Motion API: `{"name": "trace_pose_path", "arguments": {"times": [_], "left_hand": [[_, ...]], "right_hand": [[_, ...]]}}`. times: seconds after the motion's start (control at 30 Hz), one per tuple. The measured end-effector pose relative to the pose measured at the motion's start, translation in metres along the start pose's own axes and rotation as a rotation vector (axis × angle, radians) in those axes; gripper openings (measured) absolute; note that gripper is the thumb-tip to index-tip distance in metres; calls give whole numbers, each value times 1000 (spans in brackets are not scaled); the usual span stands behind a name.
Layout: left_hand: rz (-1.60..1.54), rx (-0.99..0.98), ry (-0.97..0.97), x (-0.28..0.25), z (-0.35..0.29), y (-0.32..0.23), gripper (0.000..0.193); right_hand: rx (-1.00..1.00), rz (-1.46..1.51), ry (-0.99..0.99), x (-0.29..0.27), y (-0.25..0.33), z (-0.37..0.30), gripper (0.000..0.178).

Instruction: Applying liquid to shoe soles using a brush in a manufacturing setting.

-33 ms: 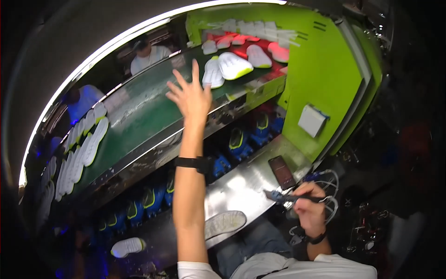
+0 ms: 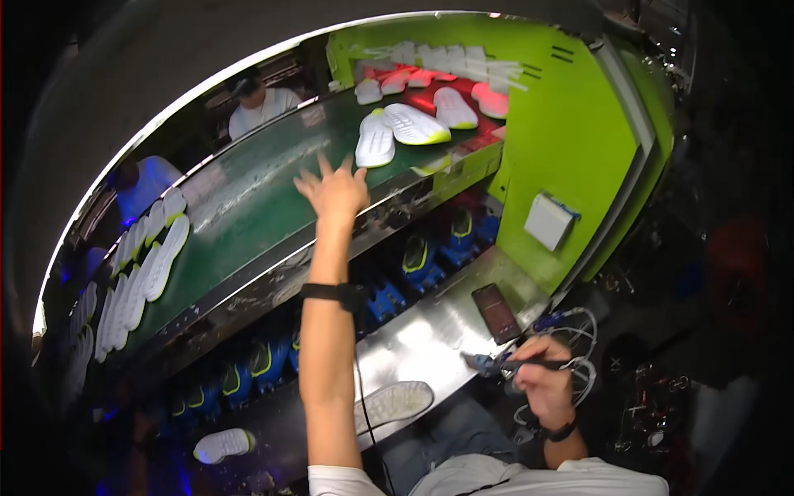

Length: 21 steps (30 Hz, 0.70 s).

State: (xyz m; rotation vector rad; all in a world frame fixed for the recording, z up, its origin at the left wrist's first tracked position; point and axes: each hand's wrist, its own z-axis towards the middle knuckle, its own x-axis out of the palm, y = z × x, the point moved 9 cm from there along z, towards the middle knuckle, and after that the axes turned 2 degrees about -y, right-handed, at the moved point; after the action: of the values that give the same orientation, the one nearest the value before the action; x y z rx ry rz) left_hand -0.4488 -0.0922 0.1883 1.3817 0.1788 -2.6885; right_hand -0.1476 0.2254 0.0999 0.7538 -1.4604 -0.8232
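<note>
My left hand (image 2: pixel 337 194) reaches over the green conveyor belt (image 2: pixel 263 217), fingers spread and nothing in them. Just beyond its fingertips on the right lie two white shoe soles with yellow-green ends, one upright sole (image 2: pixel 375 142) and one slanted sole (image 2: pixel 416 124) touching it. Low on the right, my right hand (image 2: pixel 543 382) is closed round a dark-handled brush-like tool (image 2: pixel 529 364). Its tip points left over the shiny metal shelf (image 2: pixel 430 343). On that shelf a greyish sole (image 2: pixel 397 403) lies beside my left forearm, which partly covers it.
A phone (image 2: pixel 496 312) lies near the tool. Blue shoes (image 2: pixel 418 256) line the space under the belt. More soles (image 2: pixel 136 289) stand in a row at left. A green machine housing (image 2: pixel 571 157) rises at right. Two people (image 2: pixel 263 106) are across the belt.
My left hand has drawn back a little toward me, away from the soles, and its fingers look shorter. A thin dark cord now shows beside my left forearm. The right hand keeps its grip.
</note>
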Motion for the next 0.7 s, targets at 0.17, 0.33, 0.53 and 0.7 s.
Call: {"name": "trace_pose_path", "arguments": {"times": [0.17, 0.33, 0.53, 0.7], "left_hand": [[-672, -125, 271, 6, 4, -32, 48], [-431, 95, 345, 22, 33, -46, 69], [-978, -336, 42, 33, 46, 4, 54], [-1236, -497, -576, -61, -76, 62, 23]], "right_hand": [[175, 130, -37, -33, -42, -2, 19], [363, 174, 139, -2, -69, 2, 26], [399, 149, 110, -4, -85, -22, 22], [270, 223, -118, -27, -87, -34, 23]]}}
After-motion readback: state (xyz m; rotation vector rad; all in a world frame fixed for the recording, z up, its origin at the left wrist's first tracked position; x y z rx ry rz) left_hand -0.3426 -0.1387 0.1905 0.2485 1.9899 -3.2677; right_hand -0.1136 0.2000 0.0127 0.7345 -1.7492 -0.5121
